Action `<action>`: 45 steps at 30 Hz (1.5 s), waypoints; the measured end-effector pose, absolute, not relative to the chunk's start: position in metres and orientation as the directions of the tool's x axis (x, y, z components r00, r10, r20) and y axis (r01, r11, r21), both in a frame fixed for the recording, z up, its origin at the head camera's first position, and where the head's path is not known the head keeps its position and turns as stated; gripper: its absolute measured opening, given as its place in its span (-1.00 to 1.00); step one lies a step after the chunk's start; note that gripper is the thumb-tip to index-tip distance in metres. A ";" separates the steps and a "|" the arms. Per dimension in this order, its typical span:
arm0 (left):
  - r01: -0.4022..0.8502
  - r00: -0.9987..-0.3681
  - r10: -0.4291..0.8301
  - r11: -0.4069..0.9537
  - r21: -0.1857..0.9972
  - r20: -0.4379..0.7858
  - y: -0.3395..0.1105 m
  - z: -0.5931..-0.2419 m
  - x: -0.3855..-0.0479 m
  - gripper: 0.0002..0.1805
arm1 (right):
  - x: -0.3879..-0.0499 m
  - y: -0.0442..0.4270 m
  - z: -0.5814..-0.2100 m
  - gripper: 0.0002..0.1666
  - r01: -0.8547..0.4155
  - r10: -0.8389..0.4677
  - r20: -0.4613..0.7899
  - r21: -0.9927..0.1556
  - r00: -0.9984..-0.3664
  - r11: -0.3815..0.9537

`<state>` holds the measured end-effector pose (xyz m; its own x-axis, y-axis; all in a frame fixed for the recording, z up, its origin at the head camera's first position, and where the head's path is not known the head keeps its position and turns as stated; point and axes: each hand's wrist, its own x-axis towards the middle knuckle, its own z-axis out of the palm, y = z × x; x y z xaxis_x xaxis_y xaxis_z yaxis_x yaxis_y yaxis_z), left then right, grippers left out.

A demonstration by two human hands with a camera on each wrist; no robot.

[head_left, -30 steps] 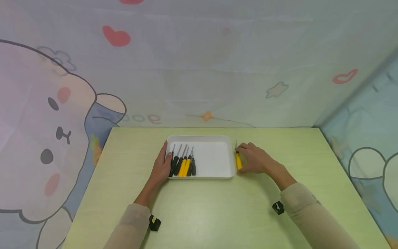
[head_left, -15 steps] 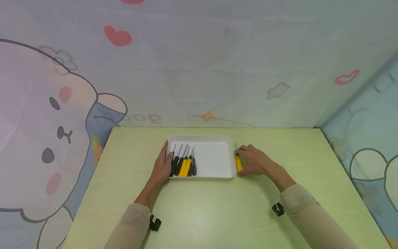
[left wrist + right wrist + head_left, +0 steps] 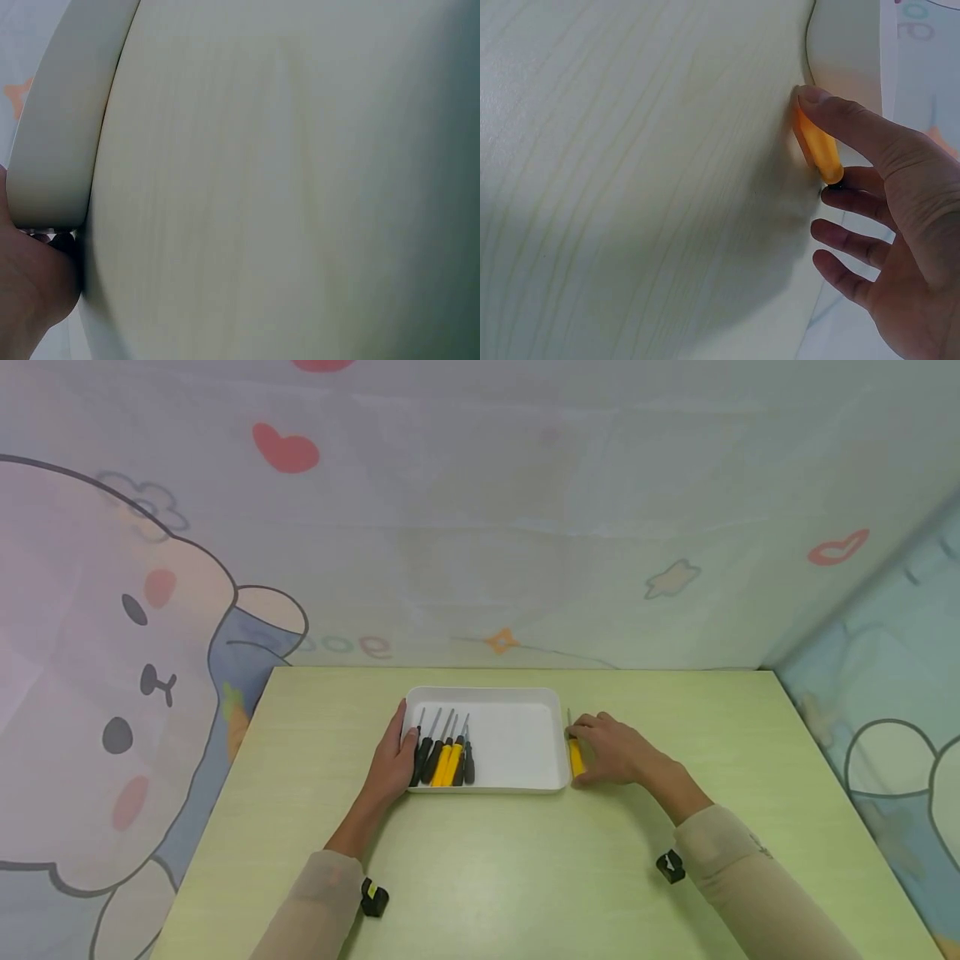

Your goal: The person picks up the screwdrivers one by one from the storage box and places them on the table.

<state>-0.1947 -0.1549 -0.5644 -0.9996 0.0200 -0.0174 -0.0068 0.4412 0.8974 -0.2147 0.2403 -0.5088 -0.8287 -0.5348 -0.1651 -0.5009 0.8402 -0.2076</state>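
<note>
In the head view a white tray (image 3: 517, 743) sits on the table. My left hand (image 3: 391, 762) grips its left side, thumb over the rim; the left wrist view shows the tray's outer wall (image 3: 60, 135). Several screwdrivers (image 3: 447, 764) with black or yellow handles lie side by side in the tray's left part. Just outside the right wall, my right hand (image 3: 618, 753) pinches a yellow-handled screwdriver (image 3: 577, 758), its blade pointing away from me. The right wrist view has the thumb at one end of the yellow handle (image 3: 821, 150) and fingers at the other.
The pale wood-grain table (image 3: 480, 868) ends at a back edge just beyond the tray. Behind it hangs a printed cloth (image 3: 525, 527), with another at the right (image 3: 892, 760). A black wrist device (image 3: 372, 897) is on the left wrist, a second (image 3: 671, 865) on the right.
My right hand and the yellow-handled screwdriver have shifted slightly toward me along the tray's right side. The left hand and the tray stay in place.
</note>
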 end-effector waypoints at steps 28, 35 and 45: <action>-0.008 -1.000 0.015 0.437 0.899 -0.017 -0.154 -0.561 -0.191 -0.30 | -0.214 0.242 -0.513 0.07 -0.516 -0.550 -0.173 -0.206 -0.817 0.831; -0.008 -1.000 0.014 0.439 0.898 -0.016 -0.154 -0.563 -0.193 -0.30 | -0.212 0.243 -0.512 0.09 -0.513 -0.550 -0.160 -0.222 -0.819 0.829; -0.001 -1.000 0.012 0.446 0.895 -0.007 -0.154 -0.564 -0.194 -0.30 | -0.211 0.242 -0.510 0.06 -0.505 -0.548 -0.157 -0.244 -0.822 0.828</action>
